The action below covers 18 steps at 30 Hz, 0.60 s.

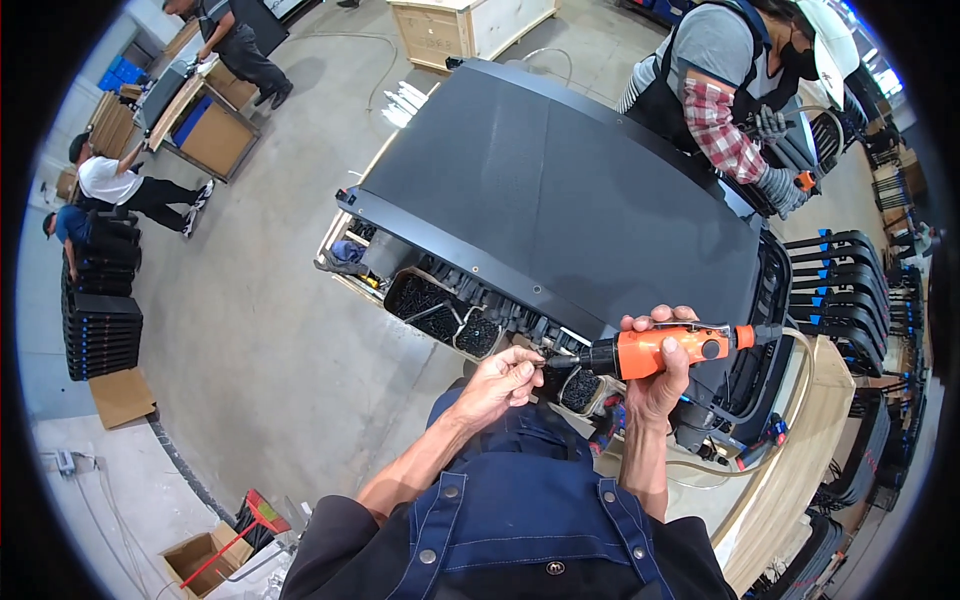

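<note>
My right hand grips an orange and black pneumatic screwdriver, held level with its tip pointing left. My left hand is pinched at the tool's tip, fingers closed on something small that I cannot make out, probably a screw. Both hands are at the near edge of a large black flat panel lying on a workbench. Just under that edge sit open bins of dark screws. An air hose runs from the tool's back end down to the right.
Across the panel a person in a grey shirt, plaid sleeve and gloves holds another tool. Black chair parts are stacked at right, black crates at left. More people work at the far left by cardboard boxes. A wooden crate stands behind.
</note>
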{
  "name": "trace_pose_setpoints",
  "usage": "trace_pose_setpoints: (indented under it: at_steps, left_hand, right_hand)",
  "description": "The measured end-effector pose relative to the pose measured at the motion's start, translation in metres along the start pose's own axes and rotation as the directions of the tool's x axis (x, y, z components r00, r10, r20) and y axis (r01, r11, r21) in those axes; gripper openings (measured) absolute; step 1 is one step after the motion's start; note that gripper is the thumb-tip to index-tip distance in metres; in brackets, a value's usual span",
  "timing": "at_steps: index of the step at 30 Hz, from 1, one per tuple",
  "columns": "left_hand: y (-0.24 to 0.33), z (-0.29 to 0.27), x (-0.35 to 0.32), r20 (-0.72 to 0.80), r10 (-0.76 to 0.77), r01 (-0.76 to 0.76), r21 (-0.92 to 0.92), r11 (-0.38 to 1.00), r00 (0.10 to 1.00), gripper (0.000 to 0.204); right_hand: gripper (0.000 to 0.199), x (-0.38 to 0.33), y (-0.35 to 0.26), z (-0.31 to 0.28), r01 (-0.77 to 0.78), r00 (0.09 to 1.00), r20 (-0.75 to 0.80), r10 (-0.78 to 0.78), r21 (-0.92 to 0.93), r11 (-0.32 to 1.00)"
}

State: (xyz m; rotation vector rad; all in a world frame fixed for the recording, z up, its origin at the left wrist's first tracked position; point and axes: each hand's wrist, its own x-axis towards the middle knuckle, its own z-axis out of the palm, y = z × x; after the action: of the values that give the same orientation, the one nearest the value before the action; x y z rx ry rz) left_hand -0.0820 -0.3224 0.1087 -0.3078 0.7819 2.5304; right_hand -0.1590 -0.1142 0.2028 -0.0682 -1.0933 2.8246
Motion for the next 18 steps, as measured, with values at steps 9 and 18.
trace_pose_setpoints:
  at_steps: [9,18]
  left_hand:
    - [0.009,-0.01,0.008,-0.059,0.541,-0.345,0.711,0.613,0.839,0.019]
    - [0.072,-0.05,0.066,-0.128,-0.055,-0.03,-0.581,0.813,0.99,0.022]
  right_hand:
    - [0.046,0.002,0.04,0.009,-0.029,0.986,-0.163,0.016,-0.076,0.997]
    - [0.043,0.054,0.117,0.091,0.325,0.894,0.424,-0.144,-0.393,0.86]
